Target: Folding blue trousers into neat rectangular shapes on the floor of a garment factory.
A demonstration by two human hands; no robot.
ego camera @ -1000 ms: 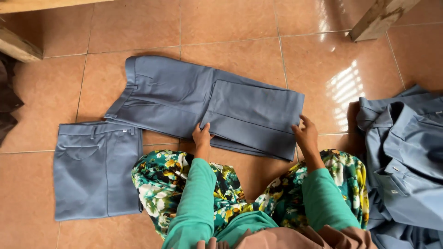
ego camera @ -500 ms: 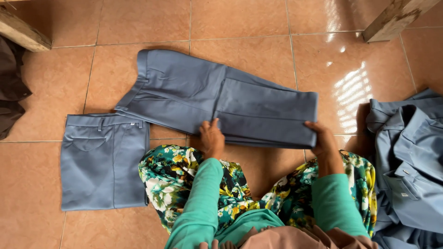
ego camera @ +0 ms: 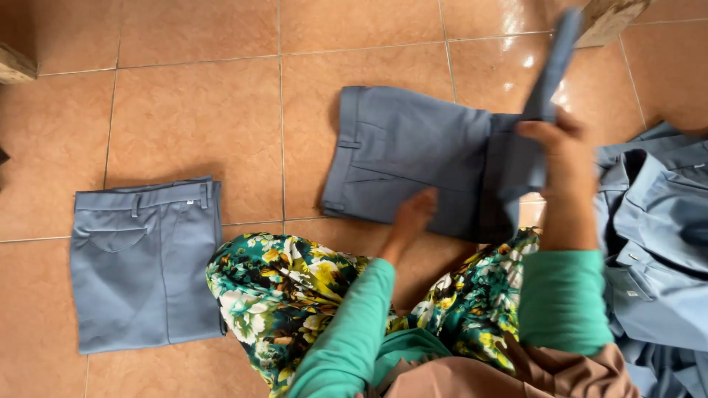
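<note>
On the tiled floor (ego camera: 192,110), we fold grey-blue trousers (ego camera: 402,158): right hand (ego camera: 564,151) grips the lifted legs, left hand (ego camera: 413,214) presses flat, fingers open; next, lay them squarely.

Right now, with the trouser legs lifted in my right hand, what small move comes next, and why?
Probably lay the legs over toward the waistband. The right hand holds them raised, the left hand pins the trousers flat, and a folded pair lies alongside.
</note>
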